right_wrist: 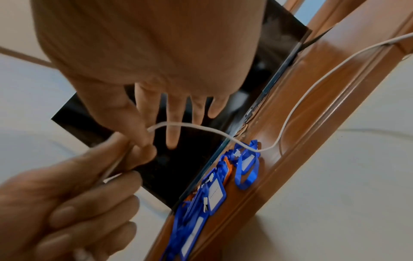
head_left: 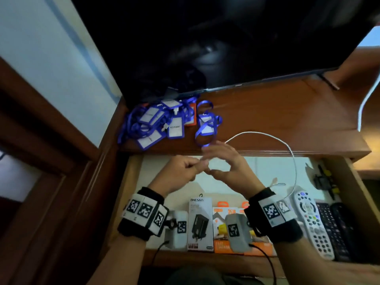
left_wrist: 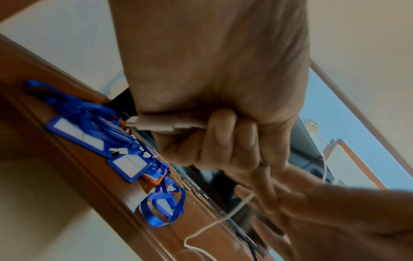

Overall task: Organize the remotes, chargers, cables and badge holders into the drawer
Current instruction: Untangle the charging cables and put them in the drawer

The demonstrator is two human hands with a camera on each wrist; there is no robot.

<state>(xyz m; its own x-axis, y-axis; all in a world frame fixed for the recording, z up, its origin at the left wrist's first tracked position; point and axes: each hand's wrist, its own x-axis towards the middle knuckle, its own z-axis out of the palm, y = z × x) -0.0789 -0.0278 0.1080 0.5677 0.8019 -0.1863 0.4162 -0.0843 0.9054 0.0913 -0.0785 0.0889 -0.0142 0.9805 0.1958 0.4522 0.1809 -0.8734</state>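
A thin white cable point(head_left: 273, 137) loops from my hands across the wooden desk top and down into the open drawer point(head_left: 131, 182). My left hand point(head_left: 193, 166) is curled round the cable's plug end point(left_wrist: 165, 123). My right hand point(head_left: 213, 163) pinches the cable point(right_wrist: 201, 128) at the thumb, its other fingers point(right_wrist: 175, 137) straight. Both hands hover above the drawer's back part. Blue badge holders point(head_left: 162, 122) with lanyards lie piled on the desk's left. A grey remote point(head_left: 312, 221) and black remotes point(head_left: 337, 229) lie at the drawer's right, charger boxes point(head_left: 200, 223) at its front.
A dark TV screen point(head_left: 205, 38) stands on the desk top point(head_left: 287, 112) right behind the badge pile. An orange box point(head_left: 220, 246) sits beside the white charger box. Small dark items point(head_left: 322, 177) lie at the drawer's far right. A second white cord point(head_left: 368, 99) hangs at the right edge.
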